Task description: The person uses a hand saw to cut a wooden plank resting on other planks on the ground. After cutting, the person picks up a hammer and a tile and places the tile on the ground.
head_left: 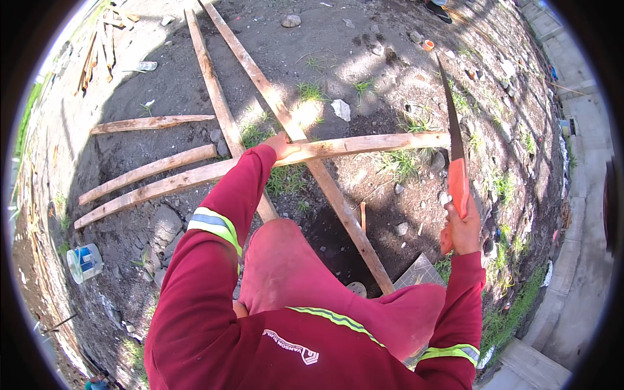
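My left hand [281, 145] grips a long wooden plank [370, 145] near its middle, where it crosses over another plank [338, 200]. My right hand [464, 226] is closed round the orange handle of a handsaw [454, 123]. The saw's dark blade points away from me, up and slightly left. In the picture the blade passes just beside the plank's right end; whether it touches the wood I cannot tell. A second supporting plank [211, 81] runs under the long plank, left of my left hand. My bent left knee is close to its near end.
Two shorter wood pieces [153, 123] [149, 173] lie at left. A clear bucket [85, 262] stands at lower left, and a wood pile [101, 52] lies far left. A small wooden handle [363, 217] and a grey tile [421, 272] are near my legs. A person's shoe [439, 12] shows far off.
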Demonstrator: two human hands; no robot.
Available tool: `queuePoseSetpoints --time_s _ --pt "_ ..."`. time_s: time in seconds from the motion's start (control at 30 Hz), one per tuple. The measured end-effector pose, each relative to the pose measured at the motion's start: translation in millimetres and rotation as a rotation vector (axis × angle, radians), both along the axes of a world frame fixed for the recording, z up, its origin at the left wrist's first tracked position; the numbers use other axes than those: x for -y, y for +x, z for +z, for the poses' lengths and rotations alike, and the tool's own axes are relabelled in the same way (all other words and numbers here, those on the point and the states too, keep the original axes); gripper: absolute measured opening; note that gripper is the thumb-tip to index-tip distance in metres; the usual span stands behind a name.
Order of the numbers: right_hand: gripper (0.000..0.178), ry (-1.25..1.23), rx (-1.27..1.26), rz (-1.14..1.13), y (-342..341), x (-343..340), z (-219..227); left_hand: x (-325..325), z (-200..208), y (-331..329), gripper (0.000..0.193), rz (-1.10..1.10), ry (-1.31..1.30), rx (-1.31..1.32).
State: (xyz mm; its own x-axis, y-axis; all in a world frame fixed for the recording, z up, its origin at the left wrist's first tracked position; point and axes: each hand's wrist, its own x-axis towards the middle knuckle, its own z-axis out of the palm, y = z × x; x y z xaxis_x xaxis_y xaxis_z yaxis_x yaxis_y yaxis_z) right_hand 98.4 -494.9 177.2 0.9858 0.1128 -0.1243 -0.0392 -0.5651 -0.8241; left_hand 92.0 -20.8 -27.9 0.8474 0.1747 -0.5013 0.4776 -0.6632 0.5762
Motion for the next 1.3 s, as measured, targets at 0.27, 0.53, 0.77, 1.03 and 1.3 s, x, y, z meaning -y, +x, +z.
queuePoseSetpoints --time_s 0.27,0.53,0.77,1.03,1.3 --pt "0.047 0.339 -0.348 -0.059 -97.4 -129.3 -98.8 22.6 -18.3 44.5 0.084 0.128 0.059 -0.031" --pt "0.041 0.059 -0.089 0.115 -101.3 -167.9 -130.6 21.2 -16.0 44.7 0.081 0.084 -0.004 -0.026" --pt "0.038 0.056 -0.152 0.139 -102.5 -179.0 -145.2 27.6 -4.0 37.9 0.09 0.111 -0.016 -0.051" --pt "0.043 0.003 -0.118 0.154 -104.0 -188.7 -167.4 26.4 -6.6 41.2 0.087 0.117 -0.051 -0.078" --pt "0.042 0.033 -0.041 0.197 -115.4 -178.5 -145.6 24.1 -22.8 44.6 0.089 0.117 -0.044 -0.022"
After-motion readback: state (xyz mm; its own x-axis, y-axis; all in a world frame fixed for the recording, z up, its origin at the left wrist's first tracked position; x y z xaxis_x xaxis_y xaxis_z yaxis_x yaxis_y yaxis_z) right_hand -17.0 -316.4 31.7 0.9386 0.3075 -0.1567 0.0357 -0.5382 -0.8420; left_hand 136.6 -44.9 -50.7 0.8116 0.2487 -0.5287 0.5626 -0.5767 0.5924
